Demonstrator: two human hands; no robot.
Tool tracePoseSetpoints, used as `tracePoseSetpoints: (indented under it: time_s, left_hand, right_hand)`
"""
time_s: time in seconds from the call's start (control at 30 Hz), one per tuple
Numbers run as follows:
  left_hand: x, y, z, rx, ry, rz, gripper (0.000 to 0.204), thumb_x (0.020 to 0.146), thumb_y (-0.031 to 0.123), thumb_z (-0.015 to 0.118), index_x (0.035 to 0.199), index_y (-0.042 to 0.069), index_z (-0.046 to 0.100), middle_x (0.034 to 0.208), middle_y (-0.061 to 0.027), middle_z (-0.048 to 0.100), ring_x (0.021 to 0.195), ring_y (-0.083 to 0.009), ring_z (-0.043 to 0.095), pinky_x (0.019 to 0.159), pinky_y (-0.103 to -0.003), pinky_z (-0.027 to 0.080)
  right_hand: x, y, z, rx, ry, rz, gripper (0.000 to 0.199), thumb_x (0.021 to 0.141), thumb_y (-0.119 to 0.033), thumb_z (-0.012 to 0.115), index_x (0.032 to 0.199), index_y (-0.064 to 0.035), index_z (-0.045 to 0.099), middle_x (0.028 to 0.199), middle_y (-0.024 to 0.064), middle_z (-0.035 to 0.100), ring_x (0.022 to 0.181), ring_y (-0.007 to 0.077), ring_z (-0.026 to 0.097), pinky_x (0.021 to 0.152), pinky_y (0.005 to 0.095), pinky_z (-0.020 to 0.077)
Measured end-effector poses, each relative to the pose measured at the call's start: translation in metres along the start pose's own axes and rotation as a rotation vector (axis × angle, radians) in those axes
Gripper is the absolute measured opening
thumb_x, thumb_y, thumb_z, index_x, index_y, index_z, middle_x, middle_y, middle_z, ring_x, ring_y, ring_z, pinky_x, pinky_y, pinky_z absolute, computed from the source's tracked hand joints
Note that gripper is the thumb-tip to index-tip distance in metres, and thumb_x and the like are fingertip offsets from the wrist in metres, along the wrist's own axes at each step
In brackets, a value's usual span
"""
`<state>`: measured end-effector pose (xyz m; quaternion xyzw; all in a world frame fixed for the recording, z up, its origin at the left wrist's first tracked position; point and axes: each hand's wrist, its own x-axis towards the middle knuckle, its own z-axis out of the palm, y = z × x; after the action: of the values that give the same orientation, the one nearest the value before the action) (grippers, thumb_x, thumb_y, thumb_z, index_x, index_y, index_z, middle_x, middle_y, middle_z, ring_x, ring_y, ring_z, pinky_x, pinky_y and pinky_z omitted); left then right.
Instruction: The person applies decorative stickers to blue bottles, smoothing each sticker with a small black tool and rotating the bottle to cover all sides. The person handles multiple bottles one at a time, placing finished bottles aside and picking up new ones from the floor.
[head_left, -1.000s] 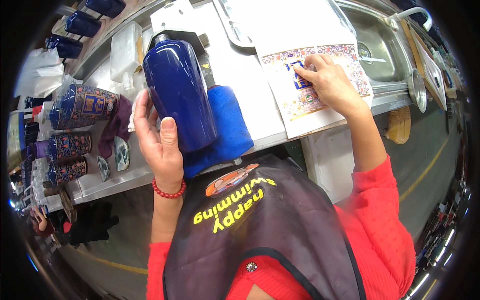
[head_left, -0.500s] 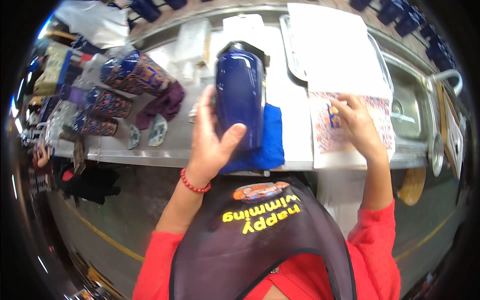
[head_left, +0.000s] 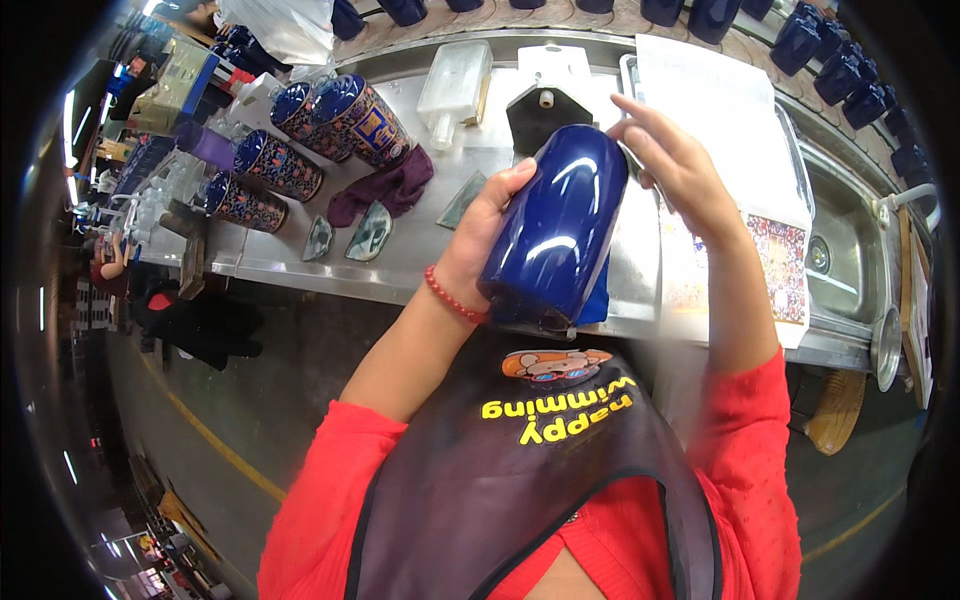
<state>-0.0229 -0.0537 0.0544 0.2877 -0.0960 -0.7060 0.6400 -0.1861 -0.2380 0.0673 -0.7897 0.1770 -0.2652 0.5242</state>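
My left hand [head_left: 478, 232] is wrapped round a plain, glossy dark blue jar [head_left: 560, 220], gripping it from the left. The jar leans with its upper end away to the right. Beside that upper end is my right hand [head_left: 682, 172], its fingers stretched out; whether they touch the glaze I cannot make out. Behind the jar a black angular stand [head_left: 540, 122] with a small peg shows. A blue cloth [head_left: 597, 302] peeks out under the jar. Right of it, partly behind my right forearm, lies a colourful patterned decal sheet [head_left: 782, 262] with white paper [head_left: 715, 120] above it.
Several patterned blue jars [head_left: 365, 122] stand at the left near a purple cloth [head_left: 385, 188]. Glass-like pieces [head_left: 370, 232] lie in front. A clear flat bottle [head_left: 455, 85] stands farther back. At the right are a metal sink [head_left: 845, 240] and more blue jars [head_left: 835, 60].
The blue jar has come away from the stand and tilted, held in my left hand. My right hand has moved from the decal sheet to the jar's upper end. The view has shifted.
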Motion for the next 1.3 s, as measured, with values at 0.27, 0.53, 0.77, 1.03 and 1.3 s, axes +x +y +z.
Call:
tracePoseSetpoints:
  time_s: [0.27, 0.53, 0.77, 1.03, 1.3]
  left_hand:
    - [0.026, -0.014, 0.021, -0.208, -0.228, -0.11, 0.07, 0.102, 0.05, 0.045, 0.145, -0.006, 0.046, 0.132, -0.0327, 0.058, 0.115, -0.0492, 0.063, 0.101, -0.055, 0.054]
    - [0.069, -0.024, 0.065, -0.013, -0.195, -0.137, 0.043, 0.101, 0.036, 0.058, 0.119, -0.003, 0.06, 0.102, -0.0175, 0.073, 0.082, -0.0239, 0.075, 0.072, -0.036, 0.065]
    - [0.103, -0.037, 0.098, 0.079, -0.238, -0.301, 0.043, 0.095, 0.034, 0.07, 0.114, -0.003, 0.063, 0.095, -0.015, 0.074, 0.073, -0.0214, 0.075, 0.065, -0.033, 0.065]
    - [0.147, -0.066, 0.11, 0.084, -0.431, -0.144, 0.05, 0.1, 0.033, 0.063, 0.13, -0.006, 0.054, 0.105, -0.0209, 0.072, 0.084, -0.0225, 0.075, 0.073, -0.034, 0.064]
    - [0.052, -0.013, 0.064, 0.599, -0.259, 0.27, 0.072, 0.103, 0.037, 0.052, 0.156, -0.004, 0.028, 0.159, -0.0182, 0.035, 0.136, -0.0415, 0.049, 0.112, -0.049, 0.042]
  right_hand:
    - [0.012, 0.009, -0.028, 0.165, -0.049, 0.349, 0.048, 0.104, -0.039, 0.059, 0.129, 0.0021, 0.061, 0.114, 0.0143, 0.068, 0.101, 0.019, 0.067, 0.088, 0.03, 0.0553]
    - [-0.026, 0.019, -0.076, 0.443, 0.225, 0.474, 0.041, 0.102, -0.035, 0.064, 0.125, -0.0014, 0.059, 0.095, 0.0067, 0.068, 0.075, 0.012, 0.067, 0.06, 0.0253, 0.0551]
    - [-0.058, 0.048, -0.144, 0.639, 0.126, 0.354, 0.038, 0.102, -0.028, 0.063, 0.128, -0.0012, 0.059, 0.099, 0.0089, 0.07, 0.071, 0.0145, 0.069, 0.052, 0.025, 0.0561]
    - [-0.085, 0.035, -0.177, 0.803, 0.301, -0.003, 0.024, 0.104, -0.018, 0.058, 0.119, -0.0002, 0.064, 0.105, 0.0083, 0.072, 0.088, 0.0137, 0.07, 0.077, 0.0282, 0.0602]
    - [-0.166, 0.019, -0.344, -0.022, 0.722, 0.099, 0.02, 0.1, -0.029, 0.068, 0.096, -0.0102, 0.07, 0.083, -0.0041, 0.069, 0.073, 0.0051, 0.06, 0.062, 0.0199, 0.0454]
